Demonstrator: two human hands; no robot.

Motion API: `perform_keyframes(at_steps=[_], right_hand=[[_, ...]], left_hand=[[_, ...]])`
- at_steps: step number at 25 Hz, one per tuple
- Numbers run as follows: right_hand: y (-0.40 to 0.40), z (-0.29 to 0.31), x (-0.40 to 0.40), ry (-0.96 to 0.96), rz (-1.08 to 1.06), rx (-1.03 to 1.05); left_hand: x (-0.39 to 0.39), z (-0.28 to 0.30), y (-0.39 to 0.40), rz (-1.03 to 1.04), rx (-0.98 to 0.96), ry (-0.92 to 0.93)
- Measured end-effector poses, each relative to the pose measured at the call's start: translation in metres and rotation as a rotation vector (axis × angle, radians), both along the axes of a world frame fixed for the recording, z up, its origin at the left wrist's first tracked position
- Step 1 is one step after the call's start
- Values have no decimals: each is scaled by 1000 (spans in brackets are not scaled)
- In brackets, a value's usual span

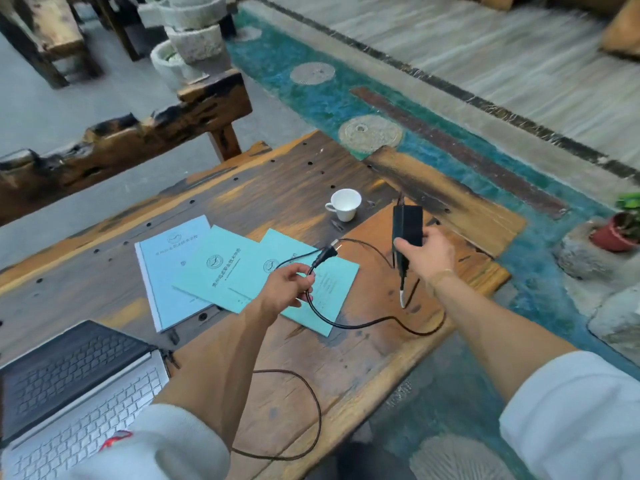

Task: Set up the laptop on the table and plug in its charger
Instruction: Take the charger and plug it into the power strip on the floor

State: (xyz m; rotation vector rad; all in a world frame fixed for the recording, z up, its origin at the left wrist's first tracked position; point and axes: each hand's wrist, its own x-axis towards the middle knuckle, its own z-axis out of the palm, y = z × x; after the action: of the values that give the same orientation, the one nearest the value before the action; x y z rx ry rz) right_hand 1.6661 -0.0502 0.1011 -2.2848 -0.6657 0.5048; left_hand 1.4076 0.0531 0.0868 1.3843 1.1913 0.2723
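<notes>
Left hand [289, 289] pinches the cable [346, 322] below its plug [323, 257]; right hand [427, 254] grips the charger brick [408, 221] above the tabletop [277, 188].

Booklets [221, 268] are showing pale blue-green, the cup [344, 203] white, the charger [408, 225] black, the bench [277, 188] streaked brown and orange.

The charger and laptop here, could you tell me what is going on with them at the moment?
A person is sorting out the charger above a wooden table. The right hand holds the black power brick, and the left hand grips the cable just behind the wall plug, which is not plugged in. The laptop sits open at the near left corner. Three blue booklets and a white cup lie on the table.
</notes>
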Motion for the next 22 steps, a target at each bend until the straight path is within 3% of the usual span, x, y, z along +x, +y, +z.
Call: perform_keyframes(at_steps=[4, 11, 15, 22], right_hand=[[-68, 42, -3, -61, -207, 135], [-234, 80, -43, -202, -458, 33], [-337, 83, -82, -129, -547, -47], [-488, 54, -149, -13, -686, -210]], left_hand=[[-8, 27, -27, -63, 30, -87], [-16, 67, -93, -139, 61, -255], [7, 79, -153, -274, -23, -325], [58, 66, -282, -509, -82, -283]])
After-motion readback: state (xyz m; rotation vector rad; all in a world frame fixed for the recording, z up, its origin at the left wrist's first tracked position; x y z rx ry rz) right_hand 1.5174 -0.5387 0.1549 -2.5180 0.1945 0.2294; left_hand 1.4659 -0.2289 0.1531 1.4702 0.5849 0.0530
